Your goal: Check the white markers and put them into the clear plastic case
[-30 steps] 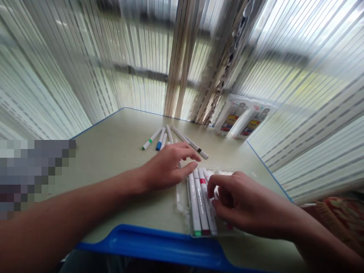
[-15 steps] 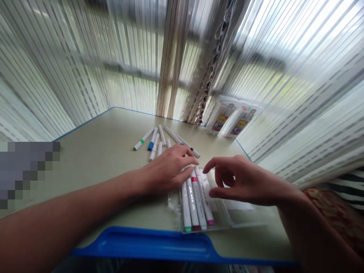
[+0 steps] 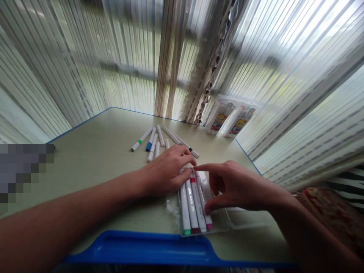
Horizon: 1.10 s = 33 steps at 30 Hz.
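A clear plastic case (image 3: 224, 223) lies near the table's front edge with several white markers (image 3: 193, 206) in it, their coloured caps toward me. My left hand (image 3: 166, 170) rests palm down at the case's far left corner, fingers stretched out and touching the markers' far ends. My right hand (image 3: 233, 185) hovers over the case's right side, index finger extended toward the left hand, thumb resting by the rightmost marker. Neither hand grips anything.
Several loose markers (image 3: 155, 140) lie farther back on the pale green table (image 3: 93, 159). Two packaged marker sets (image 3: 231, 121) lean against the vertical blinds (image 3: 170, 60) at the back right. A blue rim (image 3: 136, 248) runs along the table's near edge.
My right hand left the markers' lower part, lifted, then came down again over the case's right side with the index finger out. The left hand stayed put.
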Each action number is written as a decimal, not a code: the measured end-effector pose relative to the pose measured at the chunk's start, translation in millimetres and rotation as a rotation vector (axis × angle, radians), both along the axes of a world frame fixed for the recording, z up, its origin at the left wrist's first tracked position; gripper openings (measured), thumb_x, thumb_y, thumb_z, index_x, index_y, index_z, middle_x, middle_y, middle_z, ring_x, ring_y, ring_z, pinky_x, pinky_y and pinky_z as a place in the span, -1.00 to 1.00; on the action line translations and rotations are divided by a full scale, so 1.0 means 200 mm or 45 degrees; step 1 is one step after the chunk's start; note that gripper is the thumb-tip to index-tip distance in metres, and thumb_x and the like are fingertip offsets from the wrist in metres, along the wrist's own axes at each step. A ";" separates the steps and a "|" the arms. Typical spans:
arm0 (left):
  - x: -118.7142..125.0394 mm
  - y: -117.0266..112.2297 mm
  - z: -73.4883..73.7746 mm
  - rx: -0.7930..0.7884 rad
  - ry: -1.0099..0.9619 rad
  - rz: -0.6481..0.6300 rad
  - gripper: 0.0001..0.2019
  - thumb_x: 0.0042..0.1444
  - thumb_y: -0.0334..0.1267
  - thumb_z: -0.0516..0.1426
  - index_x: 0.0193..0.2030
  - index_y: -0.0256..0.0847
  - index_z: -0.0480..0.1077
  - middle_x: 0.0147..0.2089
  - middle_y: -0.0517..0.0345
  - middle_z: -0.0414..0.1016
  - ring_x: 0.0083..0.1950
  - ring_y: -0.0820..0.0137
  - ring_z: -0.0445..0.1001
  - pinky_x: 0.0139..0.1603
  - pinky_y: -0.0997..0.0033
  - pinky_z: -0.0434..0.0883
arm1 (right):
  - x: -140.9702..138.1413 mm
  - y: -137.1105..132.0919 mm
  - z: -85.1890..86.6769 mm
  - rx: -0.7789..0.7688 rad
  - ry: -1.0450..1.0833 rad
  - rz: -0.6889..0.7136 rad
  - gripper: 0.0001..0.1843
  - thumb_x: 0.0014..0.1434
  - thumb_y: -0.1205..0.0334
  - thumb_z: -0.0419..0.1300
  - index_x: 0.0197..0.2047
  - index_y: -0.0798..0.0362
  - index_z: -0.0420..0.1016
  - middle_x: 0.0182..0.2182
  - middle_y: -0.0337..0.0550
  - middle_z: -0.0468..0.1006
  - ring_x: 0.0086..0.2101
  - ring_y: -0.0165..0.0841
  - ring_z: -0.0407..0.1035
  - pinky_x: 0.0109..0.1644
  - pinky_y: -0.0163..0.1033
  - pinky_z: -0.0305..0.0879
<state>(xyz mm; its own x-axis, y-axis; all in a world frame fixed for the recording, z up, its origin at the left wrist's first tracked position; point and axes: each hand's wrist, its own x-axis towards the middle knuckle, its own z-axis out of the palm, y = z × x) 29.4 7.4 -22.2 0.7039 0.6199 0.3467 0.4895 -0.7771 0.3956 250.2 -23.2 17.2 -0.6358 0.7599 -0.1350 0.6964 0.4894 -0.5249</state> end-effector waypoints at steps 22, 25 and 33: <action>0.01 0.00 -0.01 -0.027 -0.052 0.025 -0.72 0.24 -0.33 0.02 0.05 -0.24 0.40 0.03 -0.05 0.42 0.10 0.21 0.35 0.17 0.16 0.28 | 0.01 0.03 -0.01 -0.116 0.020 -0.035 -0.11 -0.17 -0.06 0.47 0.18 0.11 0.34 -0.53 -0.32 0.47 -0.53 -0.43 0.31 -0.50 -0.38 0.15; 0.01 0.00 -0.01 -0.017 -0.061 0.024 -0.72 0.24 -0.34 0.03 0.05 -0.24 0.40 0.04 -0.04 0.43 0.11 0.22 0.35 0.18 0.17 0.28 | 0.01 0.03 -0.01 -0.115 0.021 -0.034 -0.13 -0.17 -0.06 0.47 0.17 0.10 0.36 -0.54 -0.32 0.47 -0.53 -0.43 0.31 -0.50 -0.38 0.16; 0.00 0.00 0.00 -0.012 -0.067 0.052 -0.78 0.22 -0.37 0.03 -0.06 -0.28 0.45 -0.02 -0.05 0.44 0.05 0.23 0.38 0.11 0.21 0.32 | 0.01 0.02 -0.01 -0.100 0.039 -0.030 -0.26 -0.03 -0.04 0.41 0.14 0.15 0.36 -0.54 -0.31 0.46 -0.53 -0.44 0.31 -0.47 -0.36 0.17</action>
